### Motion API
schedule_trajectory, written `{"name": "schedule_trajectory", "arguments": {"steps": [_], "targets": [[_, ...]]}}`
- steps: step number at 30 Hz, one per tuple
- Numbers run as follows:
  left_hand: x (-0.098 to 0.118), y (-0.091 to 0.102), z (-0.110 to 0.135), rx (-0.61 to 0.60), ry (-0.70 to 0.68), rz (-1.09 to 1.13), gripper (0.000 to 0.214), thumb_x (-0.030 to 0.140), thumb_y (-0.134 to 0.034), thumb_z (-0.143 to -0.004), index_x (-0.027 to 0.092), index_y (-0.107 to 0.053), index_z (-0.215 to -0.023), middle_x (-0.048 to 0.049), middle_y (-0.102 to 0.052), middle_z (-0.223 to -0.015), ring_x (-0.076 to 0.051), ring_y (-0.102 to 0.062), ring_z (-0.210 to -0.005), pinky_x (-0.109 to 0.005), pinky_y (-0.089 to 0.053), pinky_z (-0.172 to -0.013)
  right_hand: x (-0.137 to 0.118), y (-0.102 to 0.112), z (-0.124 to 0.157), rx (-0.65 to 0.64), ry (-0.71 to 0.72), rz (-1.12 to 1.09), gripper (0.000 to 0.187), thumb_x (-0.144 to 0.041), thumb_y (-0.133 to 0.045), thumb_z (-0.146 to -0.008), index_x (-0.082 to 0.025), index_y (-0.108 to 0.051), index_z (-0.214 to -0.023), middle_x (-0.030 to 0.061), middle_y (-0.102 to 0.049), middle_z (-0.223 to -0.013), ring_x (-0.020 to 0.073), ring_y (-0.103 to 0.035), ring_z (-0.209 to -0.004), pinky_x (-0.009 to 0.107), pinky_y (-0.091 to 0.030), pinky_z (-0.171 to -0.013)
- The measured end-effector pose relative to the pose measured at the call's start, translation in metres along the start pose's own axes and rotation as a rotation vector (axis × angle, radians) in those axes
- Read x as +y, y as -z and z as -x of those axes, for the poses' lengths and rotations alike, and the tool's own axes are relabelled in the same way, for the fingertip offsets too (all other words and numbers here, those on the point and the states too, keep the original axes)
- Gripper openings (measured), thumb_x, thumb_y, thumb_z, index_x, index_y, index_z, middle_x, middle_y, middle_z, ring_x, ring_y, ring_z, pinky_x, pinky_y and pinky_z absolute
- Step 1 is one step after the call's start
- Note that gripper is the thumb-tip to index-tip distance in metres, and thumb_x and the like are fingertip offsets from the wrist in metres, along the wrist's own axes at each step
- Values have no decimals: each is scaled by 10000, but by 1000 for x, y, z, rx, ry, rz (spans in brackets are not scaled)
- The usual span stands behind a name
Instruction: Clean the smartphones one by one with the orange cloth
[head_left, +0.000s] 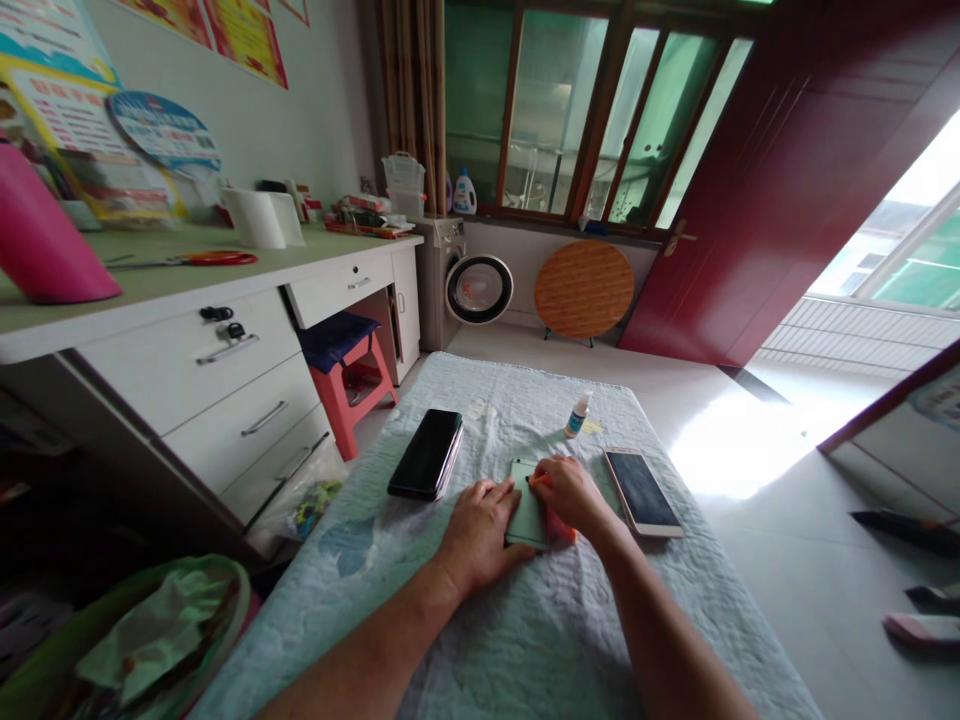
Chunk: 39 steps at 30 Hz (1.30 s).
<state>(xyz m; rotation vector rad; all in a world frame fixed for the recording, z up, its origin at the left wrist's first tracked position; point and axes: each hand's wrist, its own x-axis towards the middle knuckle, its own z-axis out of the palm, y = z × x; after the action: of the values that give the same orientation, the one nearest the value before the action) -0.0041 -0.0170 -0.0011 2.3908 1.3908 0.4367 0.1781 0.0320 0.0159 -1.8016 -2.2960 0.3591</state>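
Evidently close work. Right hand: fingers bunched in a pinch near the upper right of the pale phone, apparently gripping a small orange-red piece that shows at the tips. Left hand: fingers extended and loosely spread, gripping nothing, fingertips along the phone's left edge, thumb by its lower end. Phone lies flat between the hands.

Technique, my judgement: left hand best serves as a steady brace, light even pressure, since the soft cloth gives underneath and the phone could slide or tip. Right hand does better with short, controlled movements from the fingers, wrist low, care taken around the dark spot at the pinch. Pressing hard there risks a scratch.

Obscured: the fingers cover much of the phone's upper right, so the exact contact is not visible. Unclear whether the dark spot is a lens or the tip of something held. A red-orange object lies partly under the right forearm; its shape is uncertain. Farther out, the small bottle stands upright, label too small to read. Gold phone to the right, screen dark. Black phone to the left seems stacked on something; lower layers hard to make out
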Motion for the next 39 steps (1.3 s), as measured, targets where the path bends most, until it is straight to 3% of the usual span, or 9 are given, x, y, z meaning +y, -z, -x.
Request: {"name": "schedule_trajectory", "arguments": {"steps": [3, 7, 15, 23, 27, 34, 39], "targets": [[-1, -2, -1, 4, -10, -6, 688, 588, -689, -743, 217, -554, -1306, -88, -519, -1415, -348, -453, -1245, -462, -346, -1074, 1, -9, -4, 126, -31, 11, 209, -233, -517, -907, -175, -717, -927, 76, -636, -939, 177, -546, -920, 261, -348, -874], [-1, -2, -2, 9, -6, -17, 679, 567, -696, -738, 205, -561, -1297, -87, -529, -1400, -344, -448, -1243, -452, -346, -1074, -1, -17, -6, 179, 46, -13, 268, -233, -469, -952, -205, -736, -941, 63, -613, -942, 165, -529, -911, 244, -358, -852], [0, 0, -1, 16, -26, -16, 706, 571, -693, -745, 262, -503, -1351, -64, -542, -1363, -324, -478, -1208, -444, -357, -1060, 2, -15, -3, 51, 225, -116, 236, -205, -519, -916, -220, -752, -885, 22, -613, -827, 140, -545, -844, 229, -369, -813], [-1, -3, -2, 19, -10, -43, 638, 574, -694, -745, 204, -580, -1252, -109, -543, -1357, -337, -469, -1220, -450, -358, -1065, 4, -18, -7, 156, 16, -12, 243, -226, -483, -943, -204, -722, -986, 63, -602, -945, 174, -508, -920, 251, -340, -849], [0, -2, -2, 12, -5, -42, 641, 589, -681, -753, 202, -578, -1254, -111, -554, -1343, -340, -473, -1212, -449, -369, -1053, -1, -22, -14, 157, -40, 73, 264, -251, -451, -959, -202, -710, -944, 77, -591, -959, 188, -492, -907, 258, -333, -810], [3, 3, -2, -8, -7, -19, 691, 627, -662, -760, 235, -544, -1317, -83, -562, -1343, -335, -495, -1175, -448, -371, -1039, -14, -23, -41, 30, -23, 76, 270, -206, -455, -922, -209, -721, -965, 90, -609, -985, 203, -507, -934, 278, -332, -839], [4, 4, -2, -10, -2, -4, 713, 613, -668, -761, 245, -513, -1353, -65, -555, -1356, -325, -500, -1166, -434, -374, -1032, -19, -25, -49, 31, -31, 86, 272, -195, -464, -896, -215, -724, -972, 92, -622, -1033, 214, -521, -956, 288, -343, -853]]}}
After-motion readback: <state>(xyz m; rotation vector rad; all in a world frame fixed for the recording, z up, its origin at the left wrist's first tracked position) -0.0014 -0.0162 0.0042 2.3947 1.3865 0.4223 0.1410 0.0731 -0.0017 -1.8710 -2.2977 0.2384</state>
